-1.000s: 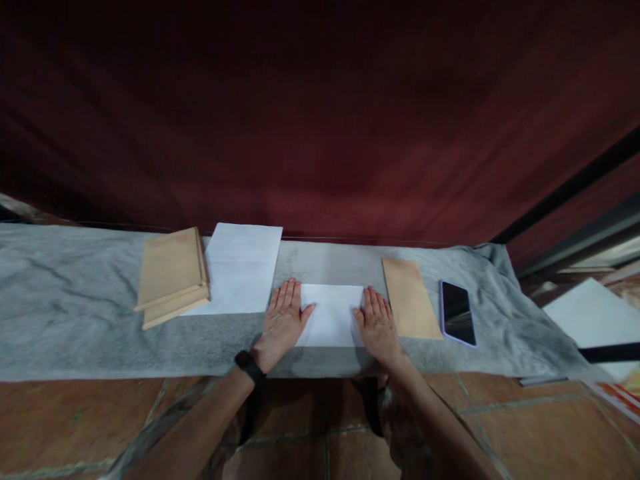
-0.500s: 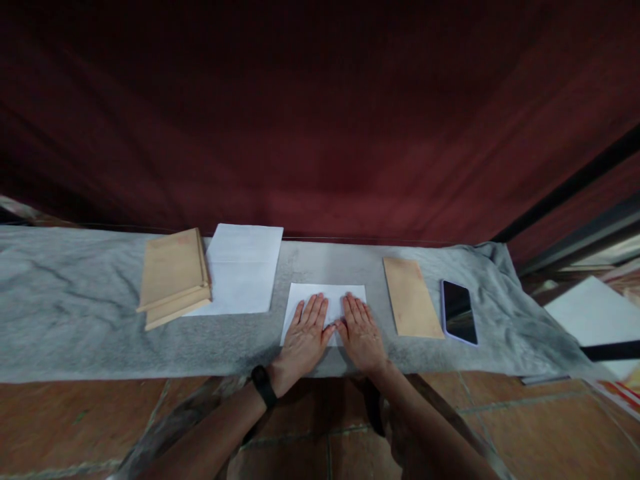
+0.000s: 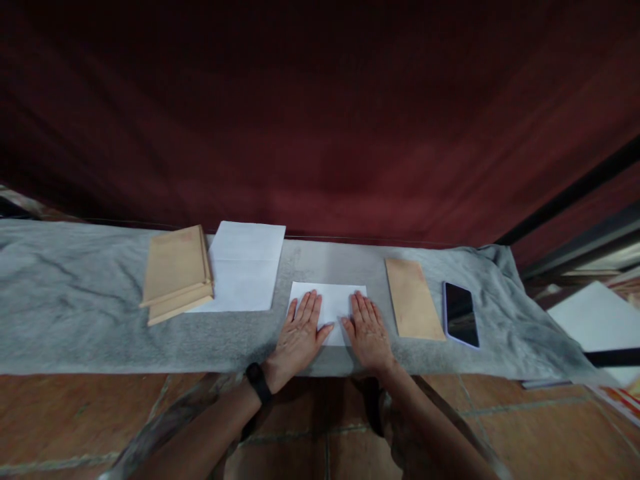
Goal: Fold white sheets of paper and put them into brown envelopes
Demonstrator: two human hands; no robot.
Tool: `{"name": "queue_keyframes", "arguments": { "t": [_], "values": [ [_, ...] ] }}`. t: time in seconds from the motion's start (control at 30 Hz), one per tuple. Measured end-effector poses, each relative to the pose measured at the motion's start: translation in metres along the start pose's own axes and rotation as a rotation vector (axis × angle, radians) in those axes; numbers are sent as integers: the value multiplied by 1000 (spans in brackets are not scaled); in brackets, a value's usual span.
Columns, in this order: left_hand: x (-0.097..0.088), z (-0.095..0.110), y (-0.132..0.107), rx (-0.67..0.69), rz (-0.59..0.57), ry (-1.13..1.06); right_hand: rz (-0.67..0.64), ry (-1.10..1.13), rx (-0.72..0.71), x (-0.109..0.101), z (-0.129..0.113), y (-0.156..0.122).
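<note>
A folded white sheet of paper [image 3: 333, 301] lies on the grey cloth [image 3: 75, 313] near its front edge. My left hand [image 3: 299, 335] rests flat on the paper's left part, fingers stretched out, a black band on the wrist. On the paper's right part my right hand [image 3: 367, 331] lies flat as well, fingers apart. A brown envelope [image 3: 414, 307] sits just right of my right hand. To the left of my left hand lies a larger white sheet [image 3: 243, 268], with a stack of brown envelopes [image 3: 176, 273] overlapping its left edge.
A dark phone [image 3: 460, 313] lies right of the single brown envelope. A dark red curtain [image 3: 320, 113] hangs behind the cloth. Brown floor tiles [image 3: 75, 420] show below the cloth's front edge. Another white sheet [image 3: 597, 320] lies at the far right.
My hands went from the outer ends of the folded paper to its middle, then spread slightly apart again, still flat on it.
</note>
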State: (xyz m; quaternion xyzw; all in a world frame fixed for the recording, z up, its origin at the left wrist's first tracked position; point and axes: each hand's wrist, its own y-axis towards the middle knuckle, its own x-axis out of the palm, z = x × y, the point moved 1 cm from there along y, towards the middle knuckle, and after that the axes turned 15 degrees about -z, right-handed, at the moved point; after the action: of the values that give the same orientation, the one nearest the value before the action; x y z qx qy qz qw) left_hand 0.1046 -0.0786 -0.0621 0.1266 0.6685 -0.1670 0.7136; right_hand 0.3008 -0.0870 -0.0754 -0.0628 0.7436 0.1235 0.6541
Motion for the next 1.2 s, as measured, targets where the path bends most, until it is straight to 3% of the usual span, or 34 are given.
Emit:
{"name": "queue_keyframes", "arguments": {
  "t": [0.4, 0.73, 1.0, 1.2],
  "values": [
    [-5, 1, -1, -4, -5, -37, 14, 12, 26, -2, 11, 0],
    [-5, -1, -1, -24, -36, -37, 13, 116, 184, -17, 31, 12],
    [-14, -26, 20, -132, -35, -63, -94, 123, 261, -23, 33, 21],
    [-18, -22, 26, -62, -35, 30, -100, 220, 232, -21, 36, 26]
  ]
}}
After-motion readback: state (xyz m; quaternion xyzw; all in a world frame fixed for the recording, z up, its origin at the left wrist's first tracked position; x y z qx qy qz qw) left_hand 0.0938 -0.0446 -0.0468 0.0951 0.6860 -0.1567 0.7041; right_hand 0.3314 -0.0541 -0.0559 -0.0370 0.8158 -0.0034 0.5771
